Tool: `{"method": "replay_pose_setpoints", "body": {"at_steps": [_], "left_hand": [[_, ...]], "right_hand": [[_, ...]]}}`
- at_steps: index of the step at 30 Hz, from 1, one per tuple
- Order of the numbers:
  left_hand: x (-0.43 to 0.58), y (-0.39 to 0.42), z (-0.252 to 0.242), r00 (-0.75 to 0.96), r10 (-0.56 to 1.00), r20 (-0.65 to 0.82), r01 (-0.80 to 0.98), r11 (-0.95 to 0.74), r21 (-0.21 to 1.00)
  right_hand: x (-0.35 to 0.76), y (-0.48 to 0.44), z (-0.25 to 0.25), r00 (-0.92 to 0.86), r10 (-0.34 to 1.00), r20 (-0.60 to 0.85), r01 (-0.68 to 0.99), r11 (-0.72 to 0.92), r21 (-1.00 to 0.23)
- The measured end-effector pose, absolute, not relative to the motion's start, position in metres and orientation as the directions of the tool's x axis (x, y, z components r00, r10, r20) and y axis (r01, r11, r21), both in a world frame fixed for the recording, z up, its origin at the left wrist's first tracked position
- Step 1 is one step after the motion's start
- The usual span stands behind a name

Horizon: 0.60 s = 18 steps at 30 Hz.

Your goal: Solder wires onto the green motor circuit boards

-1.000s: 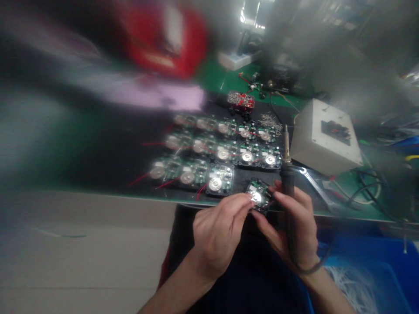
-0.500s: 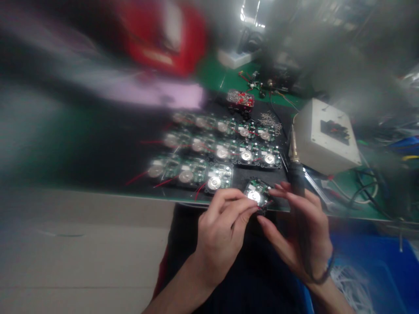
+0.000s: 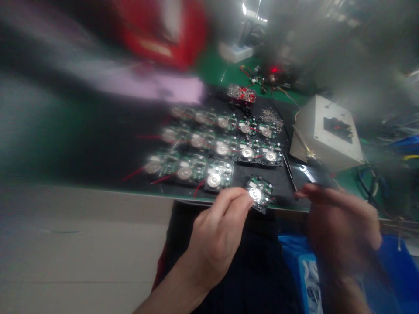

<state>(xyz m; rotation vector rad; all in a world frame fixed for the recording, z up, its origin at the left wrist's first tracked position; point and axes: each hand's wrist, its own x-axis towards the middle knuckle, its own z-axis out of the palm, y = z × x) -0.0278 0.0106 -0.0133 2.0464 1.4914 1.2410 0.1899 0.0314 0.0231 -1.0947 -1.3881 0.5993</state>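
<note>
My left hand (image 3: 219,226) has its fingers and thumb closed at the left edge of a circuit board module (image 3: 260,192). This board has a shiny round metal disc and a dark frame, and sits tilted at the bench's front edge. Right of it, my right hand (image 3: 343,213) is smeared by motion. A soldering iron (image 3: 306,146) extends from that hand, its metal end toward the upper left and its dark handle blurred. Tweezers (image 3: 290,172) lie just beyond my right fingertips, beside a wrench (image 3: 307,172).
Rows of similar circuit boards (image 3: 222,146), some with red wires, cover the dark mat. Behind them stand a tin of small parts (image 3: 241,95) and a pile of pins (image 3: 270,117). A white box (image 3: 327,131) is at right. Below the bench is a blue bin (image 3: 397,270).
My right hand has moved away from the board to the right, and the soldering iron has swung right with it. My left hand stays at the board. A red light now shows at the back.
</note>
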Motion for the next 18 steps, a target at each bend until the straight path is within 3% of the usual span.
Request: {"method": "replay_pose_setpoints", "body": {"at_steps": [4,13,18], "left_hand": [[-0.034,0.008,-0.026,0.113,0.842,0.527,0.637,-0.468,0.612],[-0.040,0.006,-0.033,0.079,0.792,0.606,0.618,-0.516,0.593],[-0.042,0.007,-0.034,0.133,0.744,0.655,0.631,-0.573,0.523]], "right_hand": [[0.195,0.041,0.032,0.261,0.852,0.454,0.103,0.443,-0.890],[0.210,0.041,0.029,0.191,0.927,0.322,-0.085,0.342,-0.936],[0.226,0.050,0.032,0.191,0.964,0.186,-0.240,0.230,-0.943]]}}
